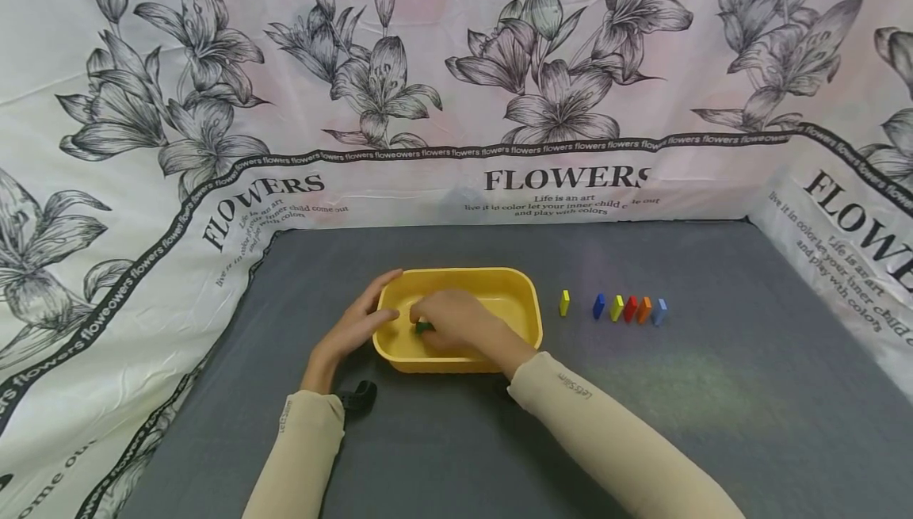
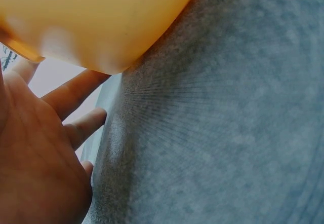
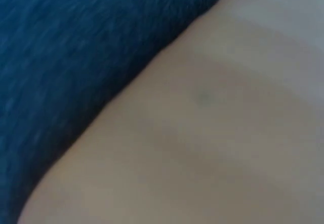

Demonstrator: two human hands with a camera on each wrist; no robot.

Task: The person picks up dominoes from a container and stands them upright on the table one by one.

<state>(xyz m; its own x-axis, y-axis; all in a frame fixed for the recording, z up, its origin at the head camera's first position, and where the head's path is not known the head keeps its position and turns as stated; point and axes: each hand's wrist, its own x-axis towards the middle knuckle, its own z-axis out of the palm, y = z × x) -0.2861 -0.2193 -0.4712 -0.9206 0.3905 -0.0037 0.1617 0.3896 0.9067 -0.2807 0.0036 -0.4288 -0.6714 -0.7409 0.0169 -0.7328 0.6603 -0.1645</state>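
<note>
A yellow plastic tub stands on the grey table. At its left end, my left hand holds the rim, thumb over the edge and fingers along the outside. In the left wrist view, the fingers of the left hand reach to the outer wall of the tub. Inside the tub, my right hand pinches a small dark green block, mostly hidden by the fingers. Only blurred skin and dark cloth fill the right wrist view.
Right of the tub, small domino-like blocks stand upright: a yellow block apart, then a row with a blue block, another yellow block, a red block, an orange block and a light blue block. Flower-printed cloth borders the table.
</note>
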